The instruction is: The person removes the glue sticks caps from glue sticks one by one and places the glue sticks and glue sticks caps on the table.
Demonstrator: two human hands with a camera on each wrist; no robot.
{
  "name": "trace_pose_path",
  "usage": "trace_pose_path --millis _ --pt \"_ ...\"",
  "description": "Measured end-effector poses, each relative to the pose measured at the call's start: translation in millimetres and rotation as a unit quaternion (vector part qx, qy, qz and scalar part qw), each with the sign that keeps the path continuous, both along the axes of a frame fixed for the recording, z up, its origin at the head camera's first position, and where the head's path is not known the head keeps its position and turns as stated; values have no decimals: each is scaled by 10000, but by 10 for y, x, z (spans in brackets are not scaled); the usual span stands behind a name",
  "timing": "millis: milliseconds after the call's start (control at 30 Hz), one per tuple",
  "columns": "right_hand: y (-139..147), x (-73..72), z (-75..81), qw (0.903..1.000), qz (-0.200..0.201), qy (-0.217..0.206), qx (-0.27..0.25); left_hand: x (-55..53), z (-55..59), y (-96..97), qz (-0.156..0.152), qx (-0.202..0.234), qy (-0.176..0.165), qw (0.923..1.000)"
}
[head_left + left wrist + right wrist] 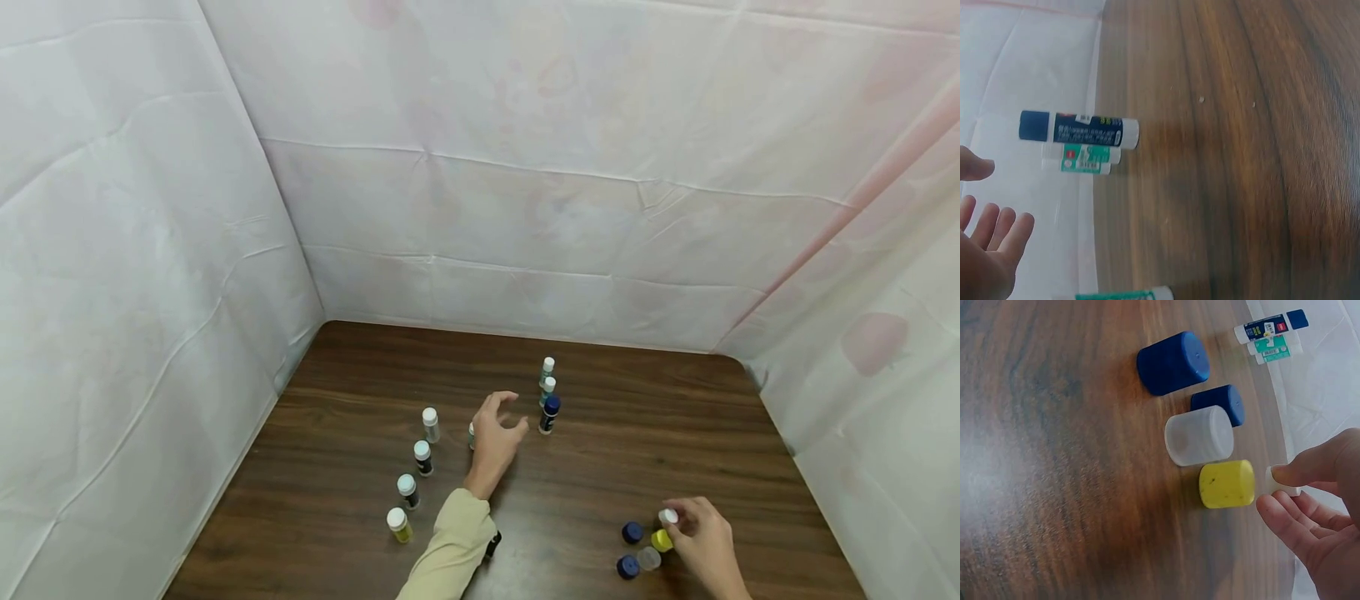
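Observation:
In the head view my left hand (497, 435) hovers mid-table, thumb and fingers apart, holding nothing. Just right of it stands a glue stick with a navy cap (550, 415). Behind that are two smaller white-topped glue sticks (547, 388), whose green labels (1088, 157) show in the left wrist view. Another glue stick (471, 437) is partly hidden behind the left hand. At the front right, my right hand (703, 537) pinches a small white cap (1280, 481) between thumb and fingers. Next to that cap is a yellow cap (1227, 484).
Beside the yellow cap stand a clear cap (1199, 435) and two navy caps (1172, 364). Several white-topped sticks (423, 457) form a slanting row on the left. A black object (492, 544) shows partly beside the left sleeve. Pale cloth (480, 208) hangs around the wooden table (337, 367).

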State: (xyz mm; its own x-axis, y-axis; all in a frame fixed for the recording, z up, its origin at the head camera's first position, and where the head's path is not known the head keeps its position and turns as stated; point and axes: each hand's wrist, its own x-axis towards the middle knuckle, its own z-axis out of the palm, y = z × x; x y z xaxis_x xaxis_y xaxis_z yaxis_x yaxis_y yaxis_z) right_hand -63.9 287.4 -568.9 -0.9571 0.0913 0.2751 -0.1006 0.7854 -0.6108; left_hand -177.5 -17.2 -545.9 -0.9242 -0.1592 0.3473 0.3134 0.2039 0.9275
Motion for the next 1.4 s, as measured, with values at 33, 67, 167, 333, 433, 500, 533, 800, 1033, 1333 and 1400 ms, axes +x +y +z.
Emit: trace_pose_path --millis 33,67,167,333,433,500,533,800,1033,1333,1400 --pt "14 6 -13 10000 -12 -20 34 2 -8 24 -36 43 -15 10000" --pt "26 9 -26 10000 -46 -50 72 1 -20 50 -61 90 -31 9999" --pt "64 26 -55 9994 -120 -276 148 -15 -61 130 -66 126 -111 9998" --pt "96 45 -76 9980 -256 -551 148 -71 -126 261 -72 145 -188 9997" --pt "98 51 -86 9987 -285 -389 146 -112 -158 335 -102 157 -243 9995" --pt "100 57 -86 9991 -296 -258 162 -144 -185 385 -122 173 -230 9995" --pt "101 62 -84 9991 -304 -225 169 -158 -198 408 -125 191 -206 9995" --pt "129 134 -56 9939 -513 -975 113 -232 -319 519 54 180 -184 9997" --pt "118 204 -73 9898 -647 -1266 55 -271 -411 531 97 238 -351 9991" --pt "131 290 -121 9776 -590 -2022 -50 -293 -404 538 24 7 -402 9992" --pt "129 315 -129 9777 -563 -2023 32 -290 -384 540 -11 9 -371 9993"
